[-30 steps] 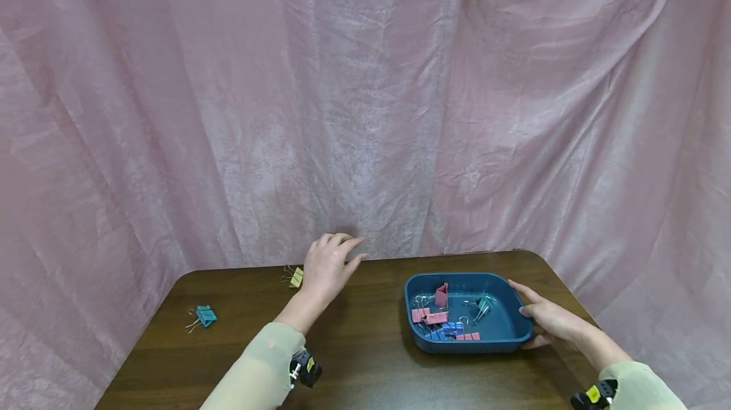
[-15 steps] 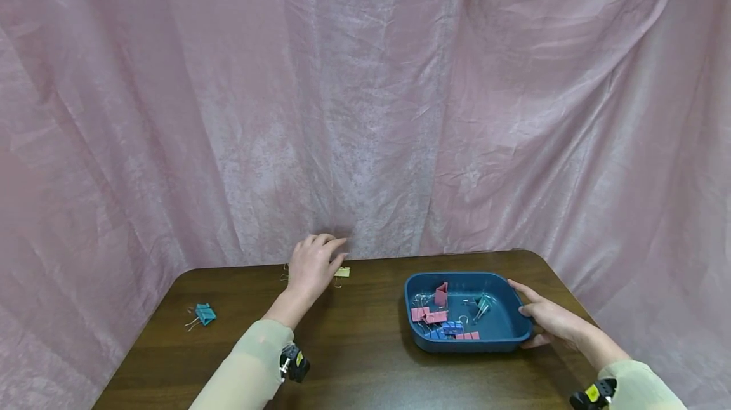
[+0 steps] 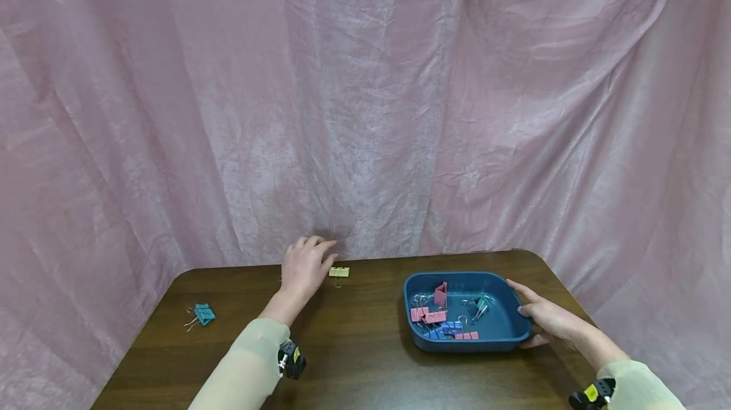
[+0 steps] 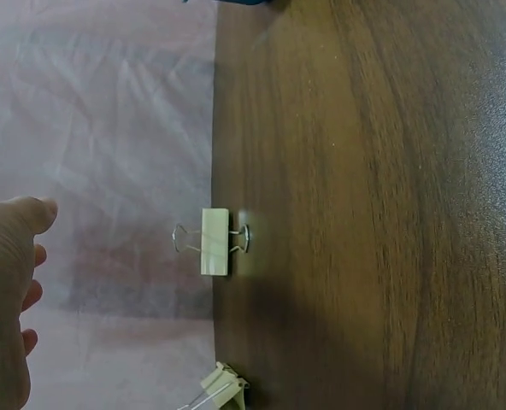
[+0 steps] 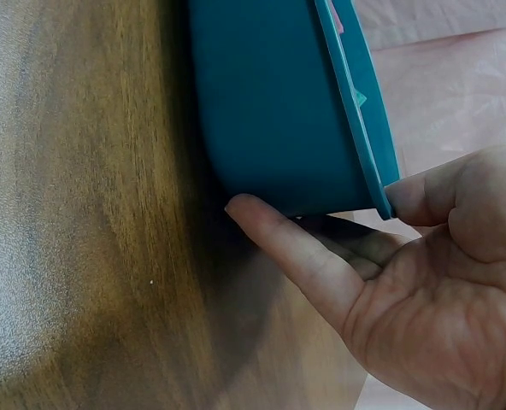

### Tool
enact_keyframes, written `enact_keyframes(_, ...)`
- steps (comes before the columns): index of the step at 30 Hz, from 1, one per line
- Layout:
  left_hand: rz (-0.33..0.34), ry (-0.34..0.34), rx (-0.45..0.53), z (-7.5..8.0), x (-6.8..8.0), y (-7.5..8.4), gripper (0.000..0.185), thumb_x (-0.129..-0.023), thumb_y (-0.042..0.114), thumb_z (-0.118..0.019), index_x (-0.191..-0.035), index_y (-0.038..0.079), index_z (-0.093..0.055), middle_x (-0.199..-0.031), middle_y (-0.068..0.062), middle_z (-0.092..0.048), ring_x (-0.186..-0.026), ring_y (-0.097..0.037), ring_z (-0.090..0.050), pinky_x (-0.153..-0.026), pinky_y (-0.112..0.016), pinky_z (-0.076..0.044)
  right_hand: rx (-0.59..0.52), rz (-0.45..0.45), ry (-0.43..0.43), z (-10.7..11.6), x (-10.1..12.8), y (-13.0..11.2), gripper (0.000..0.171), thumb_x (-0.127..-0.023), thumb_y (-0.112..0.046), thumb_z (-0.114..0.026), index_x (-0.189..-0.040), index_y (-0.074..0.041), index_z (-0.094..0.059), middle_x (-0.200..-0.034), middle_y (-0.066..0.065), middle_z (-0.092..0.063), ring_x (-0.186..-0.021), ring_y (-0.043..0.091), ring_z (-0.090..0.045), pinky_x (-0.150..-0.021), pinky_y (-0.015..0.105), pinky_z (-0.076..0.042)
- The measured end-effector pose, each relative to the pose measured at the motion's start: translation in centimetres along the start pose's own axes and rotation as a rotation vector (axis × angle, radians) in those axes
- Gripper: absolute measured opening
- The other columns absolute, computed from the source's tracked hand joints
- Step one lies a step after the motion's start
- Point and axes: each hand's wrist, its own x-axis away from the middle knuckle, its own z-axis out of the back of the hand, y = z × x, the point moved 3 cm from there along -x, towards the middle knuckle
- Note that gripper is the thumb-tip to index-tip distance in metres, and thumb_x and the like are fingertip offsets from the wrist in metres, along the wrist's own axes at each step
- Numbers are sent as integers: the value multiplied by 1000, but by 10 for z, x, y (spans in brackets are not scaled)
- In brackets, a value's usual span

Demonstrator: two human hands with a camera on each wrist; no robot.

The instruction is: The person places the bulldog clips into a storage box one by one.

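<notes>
My left hand (image 3: 322, 254) hovers over the far edge of the brown table (image 3: 354, 346), fingers loosely curled and holding nothing. A pale yellow binder clip (image 3: 339, 272) lies just right of its fingertips; the left wrist view shows that clip (image 4: 215, 241) apart from the hand (image 4: 9, 282), and a second yellow clip (image 4: 223, 386) at the bottom edge. My right hand (image 3: 528, 315) holds the right end of a blue tray (image 3: 468, 345), a finger on the rim and the thumb against the outer wall (image 5: 270, 102). Several pink, blue and teal clips (image 3: 436, 317) lie in the tray.
A teal binder clip (image 3: 202, 315) lies alone near the table's left edge. A pink curtain (image 3: 365, 112) hangs right behind the table's far edge. Bare wood stretches between my two arms.
My left hand has slid left along the far edge, covering the yellow clip that was on its left and uncovering the one on its right. The right hand and tray have stayed put.
</notes>
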Motion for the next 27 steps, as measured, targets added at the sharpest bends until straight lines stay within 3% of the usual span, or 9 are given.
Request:
enact_keyframes(8, 34, -42, 2, -6, 0, -4, 30, -94, 29, -76, -123, 23, -76, -116, -2, -71, -114, -32, -60, -98, -51, -47, 0, -7, 4, 0, 1, 0, 69, -104, -1, -32, -164, -12, 1, -157, 41, 6, -131, 73, -26, -79, 63, -56)
enact_keyframes(18, 48, -45, -4, -15, 4, -6, 28, -93, 30, -78, -120, 22, -77, -114, -3, -70, -109, -32, -62, -98, -52, -46, 10, -8, 10, 0, -1, 1, 70, -104, -1, -33, -164, -13, 0, -157, 40, 5, -132, 72, -25, -79, 62, -57)
enact_keyframes(27, 70, -75, -7, -22, 8, -9, 28, -93, 32, -77, -120, 22, -77, -116, -4, -70, -112, -33, -62, -107, -61, -40, -15, -1, -1, -1, 1, 1, 70, -104, -1, -33, -164, -13, 0, -158, 40, 5, -133, 72, -24, -80, 63, -56)
